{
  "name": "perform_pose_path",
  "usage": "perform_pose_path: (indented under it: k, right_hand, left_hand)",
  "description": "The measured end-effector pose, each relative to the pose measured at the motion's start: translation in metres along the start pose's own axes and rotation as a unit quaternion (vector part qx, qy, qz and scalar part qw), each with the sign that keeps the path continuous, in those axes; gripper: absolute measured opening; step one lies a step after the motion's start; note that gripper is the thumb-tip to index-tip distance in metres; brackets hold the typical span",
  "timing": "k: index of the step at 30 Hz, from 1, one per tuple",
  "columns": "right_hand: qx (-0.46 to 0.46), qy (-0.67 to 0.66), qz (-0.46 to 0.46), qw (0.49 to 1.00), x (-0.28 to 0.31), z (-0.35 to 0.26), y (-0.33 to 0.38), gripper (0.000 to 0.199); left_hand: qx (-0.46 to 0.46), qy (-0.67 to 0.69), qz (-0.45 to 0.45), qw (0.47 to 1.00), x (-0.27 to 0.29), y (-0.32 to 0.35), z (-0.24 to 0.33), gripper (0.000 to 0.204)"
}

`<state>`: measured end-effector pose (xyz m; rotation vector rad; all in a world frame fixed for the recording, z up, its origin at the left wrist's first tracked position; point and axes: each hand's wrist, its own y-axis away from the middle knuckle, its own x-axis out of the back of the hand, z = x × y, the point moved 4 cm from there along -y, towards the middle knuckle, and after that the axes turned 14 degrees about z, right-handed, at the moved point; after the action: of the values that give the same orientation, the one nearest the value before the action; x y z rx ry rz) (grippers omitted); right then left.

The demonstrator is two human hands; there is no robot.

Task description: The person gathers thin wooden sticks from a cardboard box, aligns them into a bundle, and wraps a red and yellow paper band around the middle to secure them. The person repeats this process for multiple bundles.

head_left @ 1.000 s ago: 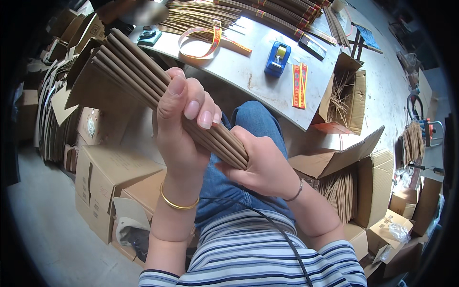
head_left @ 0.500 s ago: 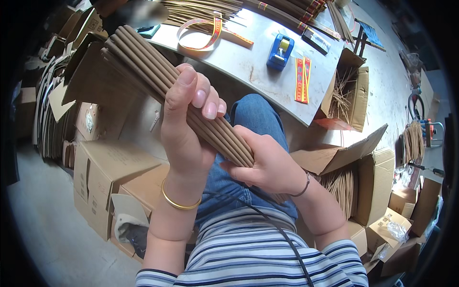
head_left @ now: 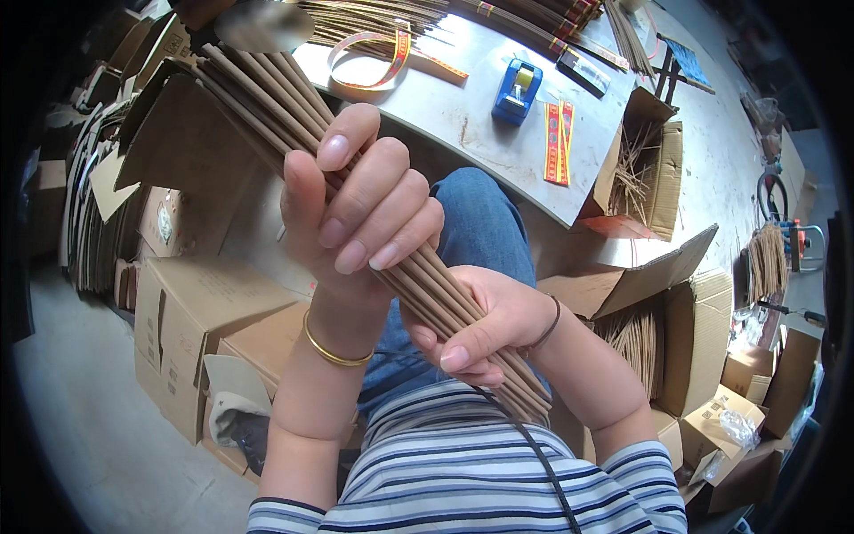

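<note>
A bundle of long brown incense sticks (head_left: 436, 283) slants across my lap, its far end up to the left and its near end by my waist. Wrapped round its middle is my left hand (head_left: 369, 200), fingers curled over the top, with a gold bangle on the wrist. My right hand (head_left: 485, 325) grips the bundle lower down, thumb on top. At the far end the sticks fan slightly apart. The near ends stick out below my right hand, over the striped shirt.
Ahead stands a white table (head_left: 454, 138) with a blue tape dispenser (head_left: 517, 92), red and yellow paper strips (head_left: 559, 142), a curled strip (head_left: 369, 84) and more sticks (head_left: 374, 22). Open cardboard boxes with sticks (head_left: 636, 351) stand to the right. Closed cartons (head_left: 209, 311) sit at left.
The bundle's near end has come down toward my waist and now shows below my right hand. My left fingers have wrapped further over the sticks, and my right thumb now lies across them.
</note>
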<state>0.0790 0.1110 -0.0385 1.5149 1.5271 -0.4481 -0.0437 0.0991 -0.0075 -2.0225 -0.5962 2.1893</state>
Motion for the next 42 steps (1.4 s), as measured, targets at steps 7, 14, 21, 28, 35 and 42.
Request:
perform_pose_path:
  k: [7,14,21,28,35,42]
  right_hand:
    - [0.216,0.447,0.281,0.821,0.010,-0.024,0.004,0.032]
    - [0.296,0.522,0.321,0.733,-0.001,-0.025,0.011,0.033]
    - [-0.015,0.046,-0.026,0.998,0.003,-0.004,0.007,0.025]
    - [0.366,0.574,0.419,0.601,0.002,-0.017,0.003,0.025]
    - [0.243,0.454,0.297,0.804,0.003,-0.020,0.006,0.036]
    - [0.030,0.126,0.073,0.989,-0.001,-0.012,0.005,0.026]
  left_hand:
    - [-0.309,-0.387,0.379,0.782,-0.017,0.013,0.001,0.017]
    - [-0.257,-0.378,0.333,0.825,-0.017,0.011,0.001,0.022]
    - [-0.056,-0.016,0.046,0.997,-0.010,0.007,-0.004,0.015]
    - [-0.343,-0.397,0.379,0.762,-0.011,0.013,-0.001,0.012]
    - [-0.168,-0.329,0.302,0.879,-0.011,0.009,0.003,0.035]
    - [-0.043,-0.087,0.057,0.994,-0.003,0.008,0.004,0.019]
